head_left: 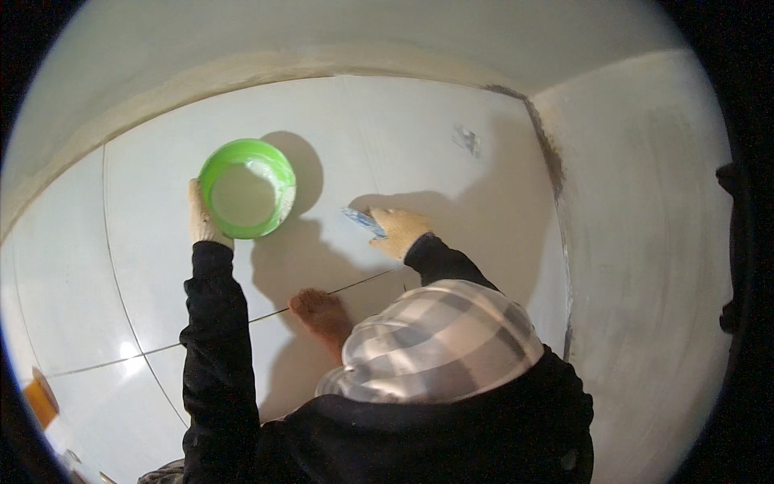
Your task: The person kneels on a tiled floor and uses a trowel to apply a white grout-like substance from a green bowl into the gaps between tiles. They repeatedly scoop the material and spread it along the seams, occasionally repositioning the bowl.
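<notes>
My left hand (pixel 205 218), in a cream knit glove, grips the left side of a green bowl (pixel 242 148). Inside the bowl is a smooth off-white mix (pixel 242 196), with some smeared up the right wall. To the right of it, my right hand (pixel 405 231), gloved the same way, is closed around a small flat tool with a bluish, smeared surface (pixel 364 220). It looks like a scraper, but its exact kind is unclear. The tool is low over the white floor tiles (pixel 347 137); whether it touches them I cannot tell.
Plain walls border the floor at the back (pixel 339 40) and right (pixel 645 226), with rough grey mortar (pixel 545 145) along the right corner. A grey-white smear (pixel 466 139) marks a tile. My bare foot (pixel 318 313) is below the hands. An orange object (pixel 39 402) sits far left.
</notes>
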The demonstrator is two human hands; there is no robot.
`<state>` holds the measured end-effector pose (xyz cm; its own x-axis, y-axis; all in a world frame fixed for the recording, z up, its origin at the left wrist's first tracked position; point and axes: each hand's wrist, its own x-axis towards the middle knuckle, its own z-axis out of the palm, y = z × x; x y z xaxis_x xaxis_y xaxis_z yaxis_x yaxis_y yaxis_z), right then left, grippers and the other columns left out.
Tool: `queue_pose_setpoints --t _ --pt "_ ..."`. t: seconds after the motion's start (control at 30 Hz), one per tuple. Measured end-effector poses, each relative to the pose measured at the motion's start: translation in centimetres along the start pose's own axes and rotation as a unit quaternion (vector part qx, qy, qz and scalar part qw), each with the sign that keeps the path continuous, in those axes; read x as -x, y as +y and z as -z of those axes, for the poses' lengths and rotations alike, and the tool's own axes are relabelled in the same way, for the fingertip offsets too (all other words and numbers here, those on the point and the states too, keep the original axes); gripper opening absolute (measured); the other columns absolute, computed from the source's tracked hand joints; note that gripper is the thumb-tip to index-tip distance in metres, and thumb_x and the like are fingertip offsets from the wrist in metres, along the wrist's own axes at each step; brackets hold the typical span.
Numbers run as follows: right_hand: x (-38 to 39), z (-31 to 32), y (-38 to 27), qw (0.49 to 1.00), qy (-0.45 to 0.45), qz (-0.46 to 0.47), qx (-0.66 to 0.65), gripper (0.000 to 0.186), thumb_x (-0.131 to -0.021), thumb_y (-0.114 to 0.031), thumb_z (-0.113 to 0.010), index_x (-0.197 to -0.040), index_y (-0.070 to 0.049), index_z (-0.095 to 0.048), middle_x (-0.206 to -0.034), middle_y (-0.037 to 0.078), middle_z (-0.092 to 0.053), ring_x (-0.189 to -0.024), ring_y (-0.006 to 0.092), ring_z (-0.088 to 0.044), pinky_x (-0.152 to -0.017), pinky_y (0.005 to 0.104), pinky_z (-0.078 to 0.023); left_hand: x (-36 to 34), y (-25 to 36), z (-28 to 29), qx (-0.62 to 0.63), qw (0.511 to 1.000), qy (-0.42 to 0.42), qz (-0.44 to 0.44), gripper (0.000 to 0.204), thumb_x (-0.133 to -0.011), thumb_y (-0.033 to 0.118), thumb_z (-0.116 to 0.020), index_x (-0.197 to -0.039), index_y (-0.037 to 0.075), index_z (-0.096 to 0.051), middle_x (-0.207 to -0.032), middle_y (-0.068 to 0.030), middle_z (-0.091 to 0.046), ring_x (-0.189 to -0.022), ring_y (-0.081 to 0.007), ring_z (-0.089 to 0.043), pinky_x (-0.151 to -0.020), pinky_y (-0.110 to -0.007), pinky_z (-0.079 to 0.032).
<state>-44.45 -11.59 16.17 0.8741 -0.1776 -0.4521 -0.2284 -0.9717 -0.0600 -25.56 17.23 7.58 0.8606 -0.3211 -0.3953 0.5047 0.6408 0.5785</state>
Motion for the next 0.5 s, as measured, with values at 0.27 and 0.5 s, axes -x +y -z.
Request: queue_pose_setpoints --t 0.27,0.5 --pt "4.5 -1.4 8.1 0.95 0.168 -0.175 -0.198 0.051 -0.081 -0.037 -0.064 -0.121 -0.005 -0.058 -0.111 0.026 -0.064 -0.104 0.043 -0.06 -0.091 0.0492 -0.048 2.6 1.5 -0.4 -0.05 0.998 0.032 0.036 0.077 -0.094 0.063 -0.043 -0.139 0.0 -0.045 -0.138 -0.0155 -0.051 -0.127 -0.029 -0.049 -0.107 -0.045 -0.039" --pt "15.6 -4.5 20.6 0.89 0.051 -0.435 -0.129 0.05 -0.081 -0.031 -0.064 -0.127 -0.014 -0.058 -0.117 0.019 -0.065 -0.111 0.0369 -0.061 -0.095 0.0441 -0.048 5.1 1.0 0.3 -0.121 0.987 0.106 -0.019 0.087 -0.091 0.069 -0.045 -0.138 -0.005 -0.046 -0.139 -0.0176 -0.049 -0.126 -0.033 -0.048 -0.106 -0.047 -0.039"
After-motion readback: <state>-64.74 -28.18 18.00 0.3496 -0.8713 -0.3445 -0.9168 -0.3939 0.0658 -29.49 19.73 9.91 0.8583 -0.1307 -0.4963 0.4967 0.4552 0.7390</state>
